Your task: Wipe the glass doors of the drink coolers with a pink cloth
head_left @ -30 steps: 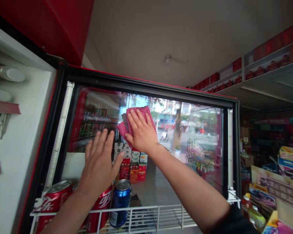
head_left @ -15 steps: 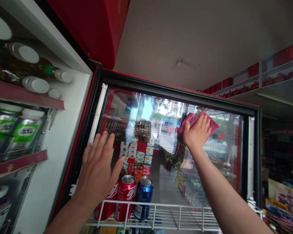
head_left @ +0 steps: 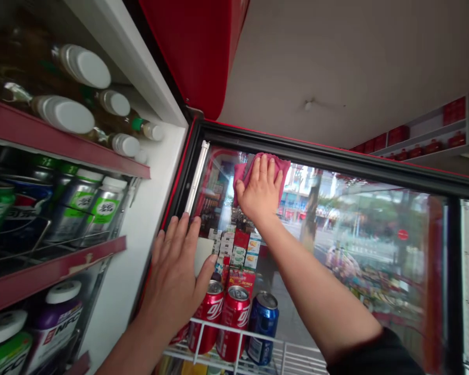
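My right hand (head_left: 260,192) holds a dark pink cloth (head_left: 284,174) pressed against the upper left part of the glass door (head_left: 359,224), fingers laid out over it. Nearer to me, my left hand (head_left: 182,265) is open with fingers stretched, over the door's left edge beside the white shelf rail (head_left: 198,174); whether its palm touches is hidden. Below the hands, a red soda can (head_left: 234,323) stands between another red can (head_left: 211,307) and a blue can (head_left: 262,328) in the white wire door rack (head_left: 293,359).
At left are the fridge shelves, with white-capped bottles (head_left: 68,113), silver bottles (head_left: 105,208) and a purple bottle (head_left: 57,323). A red fridge header (head_left: 195,47) juts out above. Wall shelves with red boxes (head_left: 398,135) stand at far right. Street reflections cover the glass.
My right hand has slid the cloth leftward and slightly up across the glass. My left hand stays near the door's left edge. The view has turned left, showing more of the fridge shelves.
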Action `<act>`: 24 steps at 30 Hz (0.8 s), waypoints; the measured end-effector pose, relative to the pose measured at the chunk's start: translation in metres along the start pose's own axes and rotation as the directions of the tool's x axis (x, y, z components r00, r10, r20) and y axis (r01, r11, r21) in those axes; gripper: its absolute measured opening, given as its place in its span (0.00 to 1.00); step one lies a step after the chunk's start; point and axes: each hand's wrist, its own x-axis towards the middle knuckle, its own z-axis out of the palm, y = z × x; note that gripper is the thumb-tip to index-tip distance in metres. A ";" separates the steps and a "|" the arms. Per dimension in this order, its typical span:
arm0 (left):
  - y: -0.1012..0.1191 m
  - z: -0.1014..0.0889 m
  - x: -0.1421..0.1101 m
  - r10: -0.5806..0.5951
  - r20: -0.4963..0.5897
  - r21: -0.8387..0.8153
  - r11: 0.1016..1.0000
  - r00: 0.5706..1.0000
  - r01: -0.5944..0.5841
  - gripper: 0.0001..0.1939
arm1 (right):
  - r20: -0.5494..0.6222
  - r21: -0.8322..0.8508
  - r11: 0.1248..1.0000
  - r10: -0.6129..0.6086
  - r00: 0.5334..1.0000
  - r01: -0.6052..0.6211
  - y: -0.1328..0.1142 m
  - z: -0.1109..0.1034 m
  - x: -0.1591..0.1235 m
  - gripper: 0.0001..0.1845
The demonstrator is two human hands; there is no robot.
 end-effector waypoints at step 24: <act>0.022 -0.005 -0.021 -0.053 0.085 -0.039 0.998 0.995 0.057 0.43 | 0.212 0.166 0.912 -0.405 0.890 0.375 0.031 -0.004 -0.122 0.47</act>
